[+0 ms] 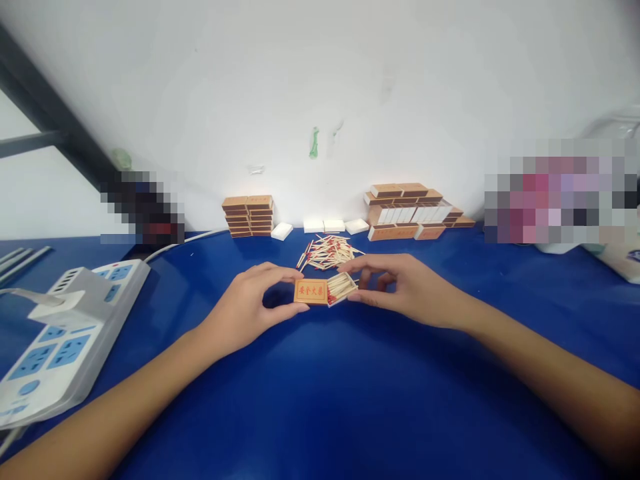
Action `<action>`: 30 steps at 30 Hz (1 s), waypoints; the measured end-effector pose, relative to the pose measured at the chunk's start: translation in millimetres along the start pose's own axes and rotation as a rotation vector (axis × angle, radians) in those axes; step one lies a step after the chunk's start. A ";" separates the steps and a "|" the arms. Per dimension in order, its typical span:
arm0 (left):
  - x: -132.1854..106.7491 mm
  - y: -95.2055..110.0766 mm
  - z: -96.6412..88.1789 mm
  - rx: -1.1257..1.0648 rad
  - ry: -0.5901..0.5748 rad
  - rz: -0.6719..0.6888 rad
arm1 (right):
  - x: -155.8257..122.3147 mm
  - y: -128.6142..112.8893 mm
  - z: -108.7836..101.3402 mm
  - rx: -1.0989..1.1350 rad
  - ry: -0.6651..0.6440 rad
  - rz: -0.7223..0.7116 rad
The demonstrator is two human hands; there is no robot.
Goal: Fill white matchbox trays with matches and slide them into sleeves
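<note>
Between finger and thumb, my left hand [255, 297] grips the orange matchbox sleeve [311, 291], which has red lettering on top. My right hand [400, 287] pinches the white matchbox tray [354, 283] by its sides, at the sleeve's right end. Red-tipped matches [340, 287] lie in the tray. The tray sits slightly angled against the sleeve; whether its end is inside the opening I cannot tell. Just behind both hands is a loose heap of matches [327, 252] on the blue table [300, 400].
Stacked matchboxes [249, 217] stand at the back left, and a larger matchbox stack [407, 213] at the back right. Several white trays [334, 226] rest along the wall. A power strip [75, 340] with a plugged-in charger lies on the left. Blurred items [550, 200] occupy the far right.
</note>
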State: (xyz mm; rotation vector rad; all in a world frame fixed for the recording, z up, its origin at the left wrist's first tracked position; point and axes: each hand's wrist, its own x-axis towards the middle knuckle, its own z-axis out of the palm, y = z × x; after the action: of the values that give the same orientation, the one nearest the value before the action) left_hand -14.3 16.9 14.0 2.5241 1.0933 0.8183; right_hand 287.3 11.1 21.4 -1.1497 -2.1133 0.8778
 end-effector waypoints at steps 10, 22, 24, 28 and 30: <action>4.2 3.6 -2.6 -0.298 0.037 -0.193 | -3.5 -6.0 0.8 0.010 0.171 -0.012; 3.6 10.0 -1.7 -0.314 0.082 -0.166 | -5.4 -12.9 11.6 0.050 0.193 0.025; 3.3 11.4 -0.8 -0.307 0.118 -0.184 | -6.3 -16.6 17.5 0.096 0.218 0.036; 1.9 14.4 2.2 -0.290 0.241 -0.213 | -11.6 -26.8 32.3 0.160 0.419 0.027; 0.6 16.1 3.8 -0.289 0.280 -0.221 | -14.5 -31.6 38.6 0.132 0.403 0.001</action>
State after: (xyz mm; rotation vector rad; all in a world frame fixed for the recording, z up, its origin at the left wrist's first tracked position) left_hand -2.3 6.4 18.4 2.0545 1.2108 1.1935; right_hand 250.1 -25.1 19.2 -1.1489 -1.7038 0.7050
